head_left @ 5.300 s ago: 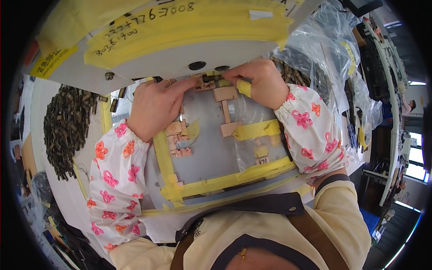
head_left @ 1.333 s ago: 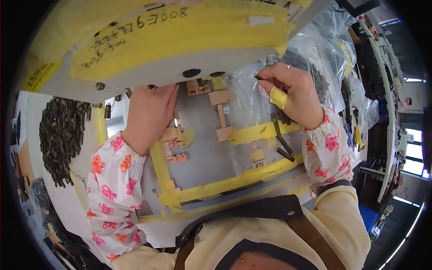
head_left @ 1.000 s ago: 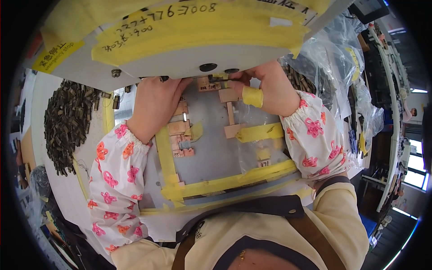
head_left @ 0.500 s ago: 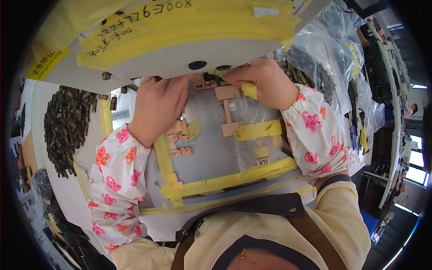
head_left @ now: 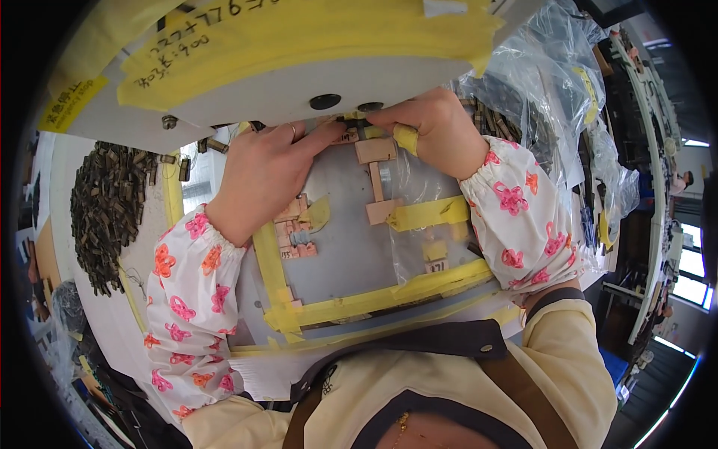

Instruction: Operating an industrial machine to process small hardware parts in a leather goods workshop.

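Under the lower edge of a pale machine housing, both my hands work at the far side of a grey plate [head_left: 336,194]. My left hand [head_left: 262,176] reaches in from the left with a finger stretched onto a small copper-coloured block [head_left: 348,138]; its other fingertips are partly hidden by the housing. My right hand [head_left: 434,127] pinches at a small dark piece [head_left: 356,123] beside that block, its farther fingers out of sight. Just nearer lies a joined copper-coloured piece [head_left: 376,151]. Stepped copper-coloured blocks [head_left: 297,232] sit below my left wrist.
The housing [head_left: 254,105] with yellow tape overhangs my hands. A heap of small dark parts [head_left: 108,213] lies at left, with more dark pieces [head_left: 493,123] at right. Clear plastic sheeting [head_left: 538,67] hangs at far right. Yellow tape [head_left: 389,298] borders the plate.
My left finger has moved right and covers more of the copper-coloured block. My right hand has shifted slightly away from me and left. The housing appears a little higher and farther left.
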`<state>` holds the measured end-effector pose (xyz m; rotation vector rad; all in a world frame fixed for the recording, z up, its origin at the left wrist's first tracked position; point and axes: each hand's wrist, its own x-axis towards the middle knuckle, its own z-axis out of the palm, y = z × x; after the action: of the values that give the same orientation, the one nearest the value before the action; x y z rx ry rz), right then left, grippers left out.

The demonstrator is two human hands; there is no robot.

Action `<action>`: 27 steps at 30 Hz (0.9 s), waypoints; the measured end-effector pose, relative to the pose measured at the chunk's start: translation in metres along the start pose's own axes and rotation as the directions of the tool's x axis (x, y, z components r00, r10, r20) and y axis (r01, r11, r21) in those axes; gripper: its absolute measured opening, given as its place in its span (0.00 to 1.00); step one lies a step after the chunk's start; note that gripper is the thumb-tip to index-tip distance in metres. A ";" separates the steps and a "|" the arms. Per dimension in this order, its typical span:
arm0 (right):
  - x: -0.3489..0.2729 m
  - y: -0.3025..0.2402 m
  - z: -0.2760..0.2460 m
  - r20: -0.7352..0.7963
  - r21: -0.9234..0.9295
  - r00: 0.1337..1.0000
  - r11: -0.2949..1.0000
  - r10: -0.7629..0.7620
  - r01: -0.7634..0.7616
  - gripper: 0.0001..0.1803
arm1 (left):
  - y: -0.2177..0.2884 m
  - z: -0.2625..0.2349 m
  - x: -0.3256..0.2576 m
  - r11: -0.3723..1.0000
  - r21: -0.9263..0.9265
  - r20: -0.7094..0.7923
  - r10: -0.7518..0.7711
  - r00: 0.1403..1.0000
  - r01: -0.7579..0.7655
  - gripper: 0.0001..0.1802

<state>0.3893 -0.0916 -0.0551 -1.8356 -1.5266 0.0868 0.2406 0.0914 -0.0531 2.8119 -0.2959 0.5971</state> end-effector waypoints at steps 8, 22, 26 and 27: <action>0.005 -0.008 0.023 -0.127 -0.025 0.991 0.999 -0.030 0.027 0.10 | 0.002 0.006 0.002 1.000 0.008 0.001 -0.027 1.000 0.027 0.17; 0.007 -0.012 0.017 0.020 -0.267 0.996 0.960 -0.086 0.088 0.09 | -0.007 0.001 -0.009 0.993 -0.095 -0.032 -0.079 0.996 0.075 0.12; 0.008 -0.012 0.018 0.019 -0.297 0.993 0.948 -0.113 0.114 0.08 | -0.006 -0.001 -0.007 0.999 -0.051 -0.044 0.003 0.999 -0.005 0.15; 0.008 -0.010 0.019 0.010 -0.300 0.994 0.948 -0.111 0.109 0.08 | -0.005 -0.001 -0.005 0.999 -0.042 -0.048 0.023 0.999 -0.025 0.16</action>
<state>0.3736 -0.0752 -0.0602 -1.9735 -1.7085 -0.2161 0.2364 0.0970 -0.0552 2.7528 -0.3297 0.6537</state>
